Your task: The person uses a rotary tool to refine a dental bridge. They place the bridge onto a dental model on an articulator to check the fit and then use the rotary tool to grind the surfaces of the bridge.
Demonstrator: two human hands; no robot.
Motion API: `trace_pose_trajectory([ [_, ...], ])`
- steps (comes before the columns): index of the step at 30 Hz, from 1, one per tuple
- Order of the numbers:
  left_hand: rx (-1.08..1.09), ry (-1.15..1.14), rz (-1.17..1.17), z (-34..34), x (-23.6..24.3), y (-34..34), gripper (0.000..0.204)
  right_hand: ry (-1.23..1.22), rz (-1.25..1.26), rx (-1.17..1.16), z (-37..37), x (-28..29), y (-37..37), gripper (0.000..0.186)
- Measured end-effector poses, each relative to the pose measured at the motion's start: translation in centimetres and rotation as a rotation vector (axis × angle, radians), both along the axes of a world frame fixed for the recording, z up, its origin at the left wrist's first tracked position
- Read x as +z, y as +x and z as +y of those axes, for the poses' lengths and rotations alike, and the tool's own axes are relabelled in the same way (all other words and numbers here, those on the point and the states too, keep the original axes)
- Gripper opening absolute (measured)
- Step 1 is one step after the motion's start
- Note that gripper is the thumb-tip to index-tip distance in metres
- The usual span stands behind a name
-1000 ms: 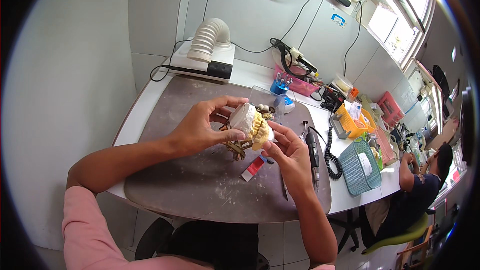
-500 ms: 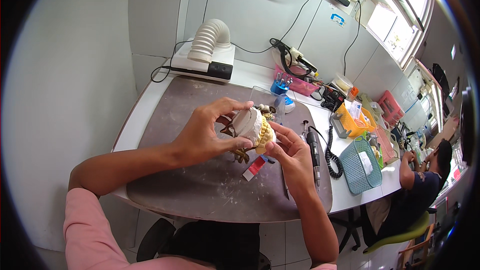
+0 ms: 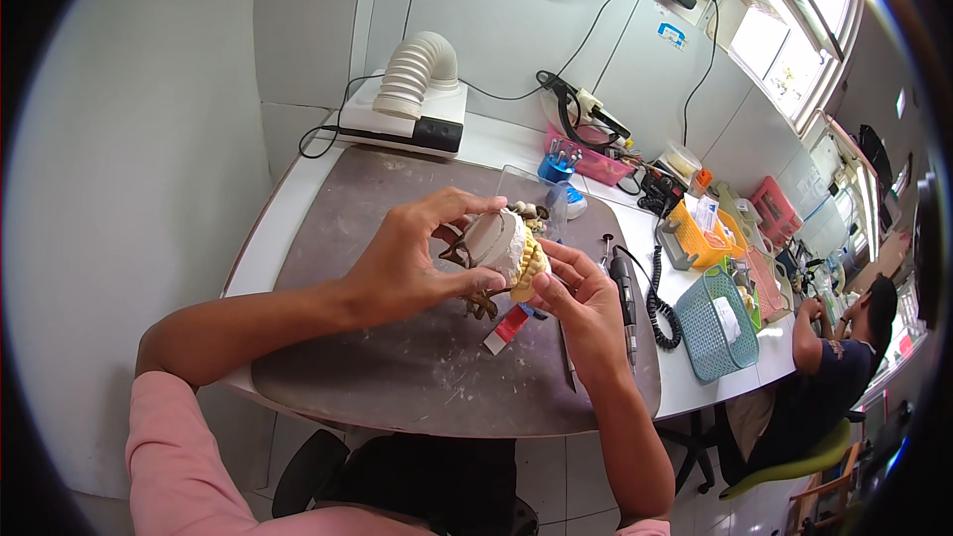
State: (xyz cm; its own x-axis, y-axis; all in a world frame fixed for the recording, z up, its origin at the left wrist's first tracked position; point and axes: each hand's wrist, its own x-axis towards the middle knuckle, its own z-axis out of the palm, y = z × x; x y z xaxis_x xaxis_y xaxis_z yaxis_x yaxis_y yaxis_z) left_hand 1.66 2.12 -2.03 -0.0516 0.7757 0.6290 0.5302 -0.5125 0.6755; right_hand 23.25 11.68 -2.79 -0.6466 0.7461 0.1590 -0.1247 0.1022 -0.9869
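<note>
Above the mat I hold a plaster dental model [image 3: 497, 241] with a white round base and yellow teeth [image 3: 531, 266], mounted in a brass-coloured articulator [image 3: 482, 307]. My left hand [image 3: 422, 246] grips the white base, thumb below and fingers above. My right hand [image 3: 579, 300] pinches the yellow teeth end between thumb and fingers. Part of the articulator is hidden behind the model and my left hand. Under the model lies a red and white packet [image 3: 506, 330]. A thin pointed tool [image 3: 569, 362] lies beside my right wrist.
A handpiece [image 3: 625, 306] with a coiled cord lies right of my right hand. Behind the model are a clear tray [image 3: 516, 185] and a blue bur holder [image 3: 559, 163]. A white hose unit [image 3: 412, 109] stands at the back; baskets [image 3: 713, 328] and a seated person [image 3: 829, 377] are at right.
The model has tilted slightly in my hands, showing more of its flat white base and less of the yellow teeth. My right fingers have shifted a little on the teeth end.
</note>
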Motion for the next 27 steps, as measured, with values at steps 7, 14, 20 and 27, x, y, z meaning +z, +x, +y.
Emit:
trace_pose_trajectory([
  [7, -0.048, -0.088, -0.016, -0.5, 1.4, -0.6, 0.062, 0.024, -0.004, 0.146, -0.1, 0.0, 0.0, 0.057],
  [14, -0.126, -0.134, 0.076, -0.3, 2.0, -2.0, 0.05, 0.253, -0.265, 0.136, 0.3, 0.0, -1.4, 0.054],
  [20, -0.092, -0.21, 0.238, 0.6, 1.2, -2.9, 0.048, 0.767, -0.555, 0.098, 1.4, -0.5, -2.7, 0.052],
  [27, -0.065, -0.134, 0.282, 1.2, 0.2, -3.3, 0.05, 0.792, -0.562, 0.148, 2.6, 1.0, 0.2, 0.035],
])
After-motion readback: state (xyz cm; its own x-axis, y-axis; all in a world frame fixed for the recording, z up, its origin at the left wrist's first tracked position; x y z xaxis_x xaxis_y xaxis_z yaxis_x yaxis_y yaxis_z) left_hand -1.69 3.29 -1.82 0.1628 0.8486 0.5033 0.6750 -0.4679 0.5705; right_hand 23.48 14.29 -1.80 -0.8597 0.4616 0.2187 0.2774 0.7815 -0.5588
